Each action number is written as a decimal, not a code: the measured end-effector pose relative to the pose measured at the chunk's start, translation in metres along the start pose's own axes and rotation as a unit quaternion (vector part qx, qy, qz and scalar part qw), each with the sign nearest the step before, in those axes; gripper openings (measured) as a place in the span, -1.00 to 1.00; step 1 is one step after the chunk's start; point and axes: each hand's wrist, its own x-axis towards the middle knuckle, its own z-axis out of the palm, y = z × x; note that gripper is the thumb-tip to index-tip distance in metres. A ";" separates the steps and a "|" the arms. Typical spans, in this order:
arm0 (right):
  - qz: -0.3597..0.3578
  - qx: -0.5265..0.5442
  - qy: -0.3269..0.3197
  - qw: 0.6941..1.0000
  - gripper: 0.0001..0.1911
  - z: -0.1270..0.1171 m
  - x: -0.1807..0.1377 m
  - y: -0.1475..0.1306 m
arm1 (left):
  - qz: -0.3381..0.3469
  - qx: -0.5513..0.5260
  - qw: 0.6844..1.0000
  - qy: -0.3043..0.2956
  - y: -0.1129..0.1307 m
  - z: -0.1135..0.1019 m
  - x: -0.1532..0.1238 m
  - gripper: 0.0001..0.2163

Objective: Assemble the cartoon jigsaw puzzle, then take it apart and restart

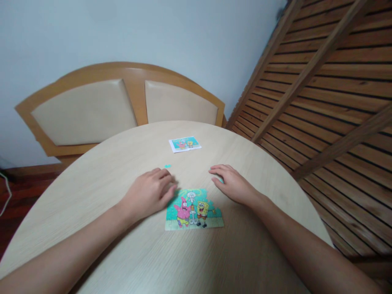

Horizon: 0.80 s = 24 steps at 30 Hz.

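A small cartoon jigsaw puzzle (194, 210) lies flat on the round light-wood table (122, 163), its top edge ragged. My left hand (150, 192) rests palm down at the puzzle's upper left corner, fingers curled loosely on the edge. My right hand (231, 183) lies palm down at the upper right corner, fingers together over a teal piece (221, 179) that peeks out beneath them. One loose teal piece (167, 166) sits just beyond my left hand.
A small reference picture (185, 144) of the same cartoon lies farther back on the table. Behind the table stands a wooden bench with two cream cushioned back panels (122, 106). A slatted wooden wall (330, 90) runs along the right.
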 end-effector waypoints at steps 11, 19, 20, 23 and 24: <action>-0.017 0.003 0.006 1.000 -0.71 0.002 -0.001 0.000 | -0.052 0.028 0.998 -0.010 -0.039 0.032 0.001 -0.54; -0.018 0.005 -0.001 1.000 -0.71 0.001 -0.001 -0.002 | -0.020 -0.029 0.999 0.025 -0.021 0.023 0.008 -0.74; -0.017 0.004 -0.002 1.000 -0.70 0.001 -0.001 -0.003 | -0.024 -0.026 0.999 0.025 -0.022 0.023 0.009 -0.75; -0.016 0.002 -0.008 1.000 -0.70 0.002 -0.001 -0.006 | -0.047 -0.037 0.998 0.023 -0.027 0.026 0.010 -0.82; -0.015 0.001 -0.008 1.000 -0.70 0.002 -0.001 -0.007 | -0.057 -0.047 0.997 0.026 -0.029 0.028 0.010 -0.84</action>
